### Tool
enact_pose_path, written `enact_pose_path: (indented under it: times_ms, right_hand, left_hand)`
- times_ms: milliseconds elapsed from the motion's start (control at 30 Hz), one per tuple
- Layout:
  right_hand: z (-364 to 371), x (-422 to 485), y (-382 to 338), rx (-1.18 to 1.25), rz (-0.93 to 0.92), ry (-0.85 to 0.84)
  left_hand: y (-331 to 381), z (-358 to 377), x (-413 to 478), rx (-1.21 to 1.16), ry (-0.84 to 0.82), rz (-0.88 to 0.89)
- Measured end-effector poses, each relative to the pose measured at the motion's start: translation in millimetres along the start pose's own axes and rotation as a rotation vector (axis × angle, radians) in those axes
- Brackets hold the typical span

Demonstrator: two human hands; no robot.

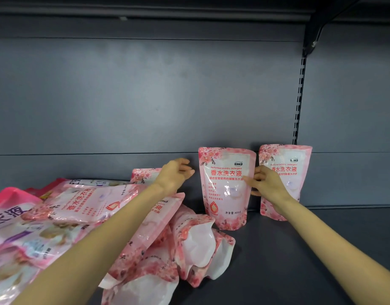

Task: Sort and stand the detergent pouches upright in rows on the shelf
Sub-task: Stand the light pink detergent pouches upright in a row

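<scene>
Far back on the shelf [299, 249], upright: left detergent pouch [225, 194] and right detergent pouch [297, 164]; heap of pouches [90, 208] flat at left. Left hand [174, 176] loosely curled, empty. Right hand [268, 183] between them, fingertip [245, 178] on the left one; grip untellable. Probably soft, slick: pinch top seam.

Light dim, even, coming from above and front. Pale sheen spreading across back panel [145, 95] above left hand [174, 175]. Glare glinting on pouch [225, 194] film beside right hand [268, 183], at its fingertip. Soft shadow pooling on shelf [310, 249] under that pouch. Pile [57, 227] below left hand smearing into blur toward frame edge. Wide lens bending upright [299, 102] above right hand and panel seams. Top corners darkening.
</scene>
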State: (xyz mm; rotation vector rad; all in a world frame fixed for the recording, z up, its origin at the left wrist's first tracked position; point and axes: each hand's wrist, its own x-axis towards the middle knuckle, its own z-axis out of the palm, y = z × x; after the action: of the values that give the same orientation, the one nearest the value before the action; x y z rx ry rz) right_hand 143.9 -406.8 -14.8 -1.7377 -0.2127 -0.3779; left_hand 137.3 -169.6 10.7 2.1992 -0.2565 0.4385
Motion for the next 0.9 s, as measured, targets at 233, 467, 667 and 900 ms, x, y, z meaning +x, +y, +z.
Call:
enact_pose_path:
  times_ms: [233,467,667,900]
  right_hand:
    - [0,3,1,0.129,0.077,0.044]
    - [4,27,5,0.147,0.153,0.097]
    - [8,43,17,0.163,0.121,0.125]
    - [8,49,22,0.210,0.074,0.138]
  left_hand:
    - [9,29,24,-0.205,-0.059,-0.136]
    - [5,31,47,-0.337,0.063,-0.232]
    - [-1,40,55,-0.395,0.131,-0.225]
    - [0,44,58,-0.432,0.171,-0.196]
